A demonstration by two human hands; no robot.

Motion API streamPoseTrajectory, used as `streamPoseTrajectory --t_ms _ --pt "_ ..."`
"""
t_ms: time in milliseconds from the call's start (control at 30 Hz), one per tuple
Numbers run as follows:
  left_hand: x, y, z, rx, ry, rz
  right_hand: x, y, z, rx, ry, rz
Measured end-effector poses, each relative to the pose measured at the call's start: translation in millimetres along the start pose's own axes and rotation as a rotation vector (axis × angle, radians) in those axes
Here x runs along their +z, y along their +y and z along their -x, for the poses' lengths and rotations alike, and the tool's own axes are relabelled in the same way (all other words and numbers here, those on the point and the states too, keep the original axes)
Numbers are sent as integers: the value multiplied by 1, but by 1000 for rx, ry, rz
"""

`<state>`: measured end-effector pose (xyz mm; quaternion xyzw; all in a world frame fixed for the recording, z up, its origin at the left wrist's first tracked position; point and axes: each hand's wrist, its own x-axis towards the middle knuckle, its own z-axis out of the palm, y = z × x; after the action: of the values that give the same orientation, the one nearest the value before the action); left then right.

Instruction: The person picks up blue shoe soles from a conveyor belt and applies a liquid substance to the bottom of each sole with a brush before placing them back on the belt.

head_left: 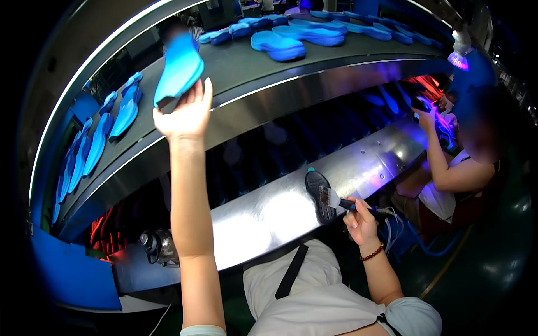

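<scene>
My left hand (188, 115) reaches far over the upper conveyor belt, its thumb and fingers at the near end of a blue shoe sole (180, 68). The sole is tilted, with its far end pointing away from me. Closer to my body, my right hand (361, 221) grips the dark handle of a flat brush (330, 197) with pale bristles. The bristles lie over a black shoe outsole (315, 182) on the metal ledge (269, 221). Whether they press on it, I cannot tell. A thin clear tube runs from the handle.
Several blue soles (277, 46) lie along the curved belt (241, 75). Below it, a dark lower level holds more soles, with red light at both ends. A dark metal container (161, 246) stands on the ledge's left. A co-worker (448, 162) sits at the right, holding something purple-lit.
</scene>
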<state>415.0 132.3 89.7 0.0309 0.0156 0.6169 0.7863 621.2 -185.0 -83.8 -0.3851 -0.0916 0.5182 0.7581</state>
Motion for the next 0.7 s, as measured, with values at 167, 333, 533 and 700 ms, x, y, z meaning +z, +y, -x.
streamPoseTrajectory --t_ms 167,333,533,700 --pt "-3 -86 -42 7 -213 -955 -17 -9 -3 -37 103 0" --pt "1 -147 -76 778 -815 -2064 -28 -15 8 -85 184 -9" --pt "-6 -154 -82 687 -556 -2549 -40 -9 6 -48 168 41" --pt "-5 -110 -56 1268 -790 -2394 -31 -13 7 -12 150 13"
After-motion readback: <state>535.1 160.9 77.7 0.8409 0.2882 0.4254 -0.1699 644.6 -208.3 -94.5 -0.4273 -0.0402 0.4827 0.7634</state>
